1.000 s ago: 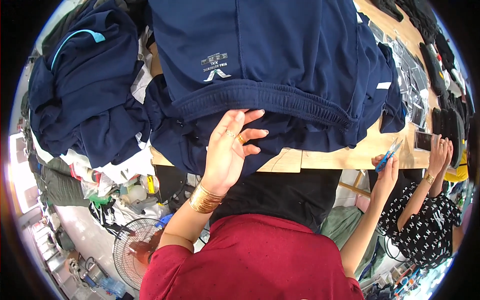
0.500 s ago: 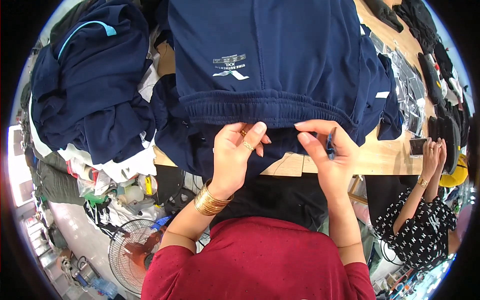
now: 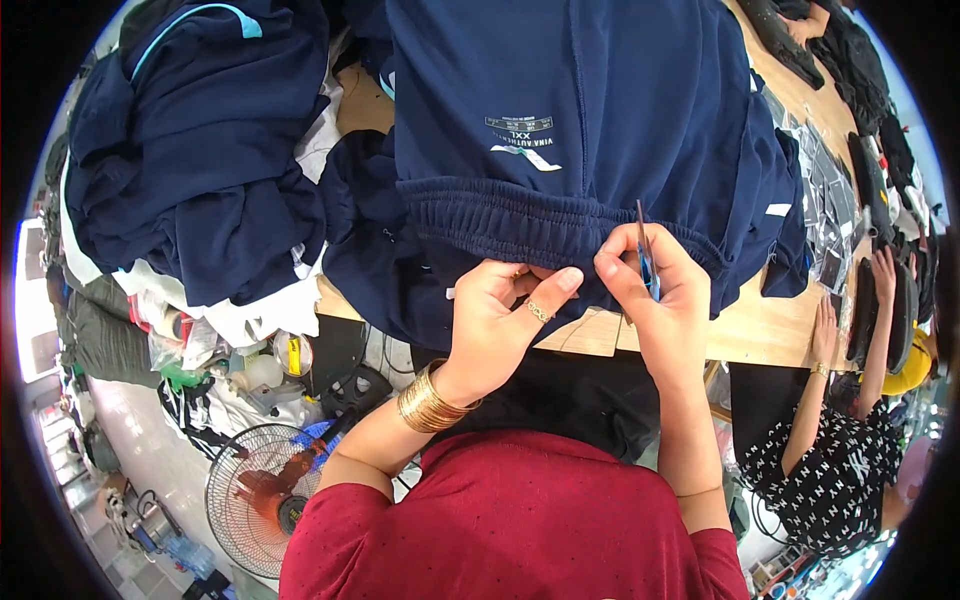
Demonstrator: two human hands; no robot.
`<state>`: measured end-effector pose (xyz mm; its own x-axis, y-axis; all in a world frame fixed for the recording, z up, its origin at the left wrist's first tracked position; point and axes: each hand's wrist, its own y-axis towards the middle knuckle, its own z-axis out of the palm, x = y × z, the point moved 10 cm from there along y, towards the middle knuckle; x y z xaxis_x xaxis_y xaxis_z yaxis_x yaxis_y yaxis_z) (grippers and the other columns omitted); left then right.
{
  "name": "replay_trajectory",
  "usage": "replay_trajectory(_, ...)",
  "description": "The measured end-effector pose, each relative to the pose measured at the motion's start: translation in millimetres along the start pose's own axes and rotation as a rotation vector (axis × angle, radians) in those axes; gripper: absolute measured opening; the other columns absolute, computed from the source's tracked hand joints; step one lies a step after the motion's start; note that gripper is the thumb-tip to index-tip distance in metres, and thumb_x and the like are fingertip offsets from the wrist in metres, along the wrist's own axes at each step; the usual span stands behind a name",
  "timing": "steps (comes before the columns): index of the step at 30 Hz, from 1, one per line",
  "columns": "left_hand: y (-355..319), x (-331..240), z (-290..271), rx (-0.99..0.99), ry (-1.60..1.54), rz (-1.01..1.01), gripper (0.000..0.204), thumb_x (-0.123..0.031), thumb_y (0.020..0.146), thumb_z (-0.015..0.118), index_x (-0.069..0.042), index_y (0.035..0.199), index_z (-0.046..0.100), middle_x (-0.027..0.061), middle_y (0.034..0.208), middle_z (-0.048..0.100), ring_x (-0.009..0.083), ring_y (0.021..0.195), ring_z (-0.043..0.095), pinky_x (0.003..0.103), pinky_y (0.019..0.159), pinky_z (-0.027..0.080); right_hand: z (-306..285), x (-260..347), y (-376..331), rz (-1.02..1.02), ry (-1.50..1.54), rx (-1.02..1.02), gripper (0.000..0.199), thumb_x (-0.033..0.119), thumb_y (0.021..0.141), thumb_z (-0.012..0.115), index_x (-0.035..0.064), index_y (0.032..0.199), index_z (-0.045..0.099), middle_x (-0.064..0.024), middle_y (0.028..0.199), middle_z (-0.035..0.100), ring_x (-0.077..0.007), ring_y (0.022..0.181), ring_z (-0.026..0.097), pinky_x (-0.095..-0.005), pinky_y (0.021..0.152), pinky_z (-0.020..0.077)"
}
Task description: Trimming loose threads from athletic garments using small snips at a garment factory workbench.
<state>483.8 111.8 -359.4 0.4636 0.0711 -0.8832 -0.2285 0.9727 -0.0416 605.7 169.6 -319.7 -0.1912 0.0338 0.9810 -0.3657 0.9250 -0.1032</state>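
Note:
Dark navy pants (image 3: 480, 80) with a gathered elastic waistband (image 3: 500, 225) lie in front of me, the waistband toward me. My left hand (image 3: 505, 315) is closed on the waistband's near edge, thumb on top and fingertips partly hidden beneath. Close on its right, my right hand (image 3: 660, 280) holds small thread snips (image 3: 648, 270) with a blue handle, the thin blade pointing up and away past the fingers. The right thumb and forefinger come together at the waistband's edge; whether they pinch a thread is too small to tell.
A heap of navy garments (image 3: 200, 160) rises at the left. Clear plastic packets (image 3: 825, 200) lie on the wooden table (image 3: 770, 330) at the right. A co-worker's hands (image 3: 825, 335) rest by dark items there. A fan (image 3: 260, 500) stands on the floor at lower left.
The right hand has closed in, and the snips' blade now stands up above its fingers. The left hand keeps its grip on the waistband. The whole view has shifted slightly.

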Motion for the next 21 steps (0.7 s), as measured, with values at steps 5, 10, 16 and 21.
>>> replay_trajectory(5,0.0,2.1,-4.0,-0.054,0.057,0.003,0.012,-0.006,0.085,0.064,0.002,0.095,0.063,0.0083,0.082,0.065,0.0120,0.070,0.060,0.023,0.061,0.046,6.1,-8.5,1.7,0.012,-0.025,0.120,0.008,0.007,0.088,0.059,0.0035,0.093,0.054,0.0039,0.072,0.051,-0.0014,0.065,0.043,-0.0166,0.060,0.0363)
replay_trajectory(10,1.3,4.4,-4.2,-0.039,-0.009,-0.036,0.013,-0.010,0.086,0.064,0.002,0.092,0.064,0.0050,0.079,0.065,0.0088,0.069,0.059,0.021,0.061,0.045,6.7,-14.3,-4.7,0.118,0.522,0.222,0.004,0.008,0.091,0.053,0.0061,0.093,0.051,0.0059,0.064,0.039,0.0002,0.053,0.036,-0.0173,0.045,0.0283)
replay_trajectory(16,0.9,11.3,-2.5,-0.015,-0.056,-0.093,0.013,-0.010,0.087,0.062,0.003,0.091,0.063,0.0084,0.079,0.064,0.0126,0.070,0.059,0.024,0.061,0.044,-14.2,5.8,-9.2,-0.104,-0.067,-0.032,0.012,0.006,0.085,0.063,0.0044,0.095,0.056,0.0016,0.078,0.057,-0.0027,0.070,0.049,-0.0182,0.064,0.0419)
replay_trajectory(21,1.7,7.7,4.8,0.007,0.024,-0.059,0.013,-0.008,0.087,0.061,0.003,0.093,0.062,0.0100,0.082,0.064,0.0145,0.072,0.059,0.025,0.064,0.045,-7.3,13.2,-6.3,-0.191,-0.216,-0.020,0.019,0.000,0.081,0.063,0.0048,0.097,0.054,-0.0060,0.074,0.063,-0.0100,0.067,0.061,-0.0229,0.065,0.0467)
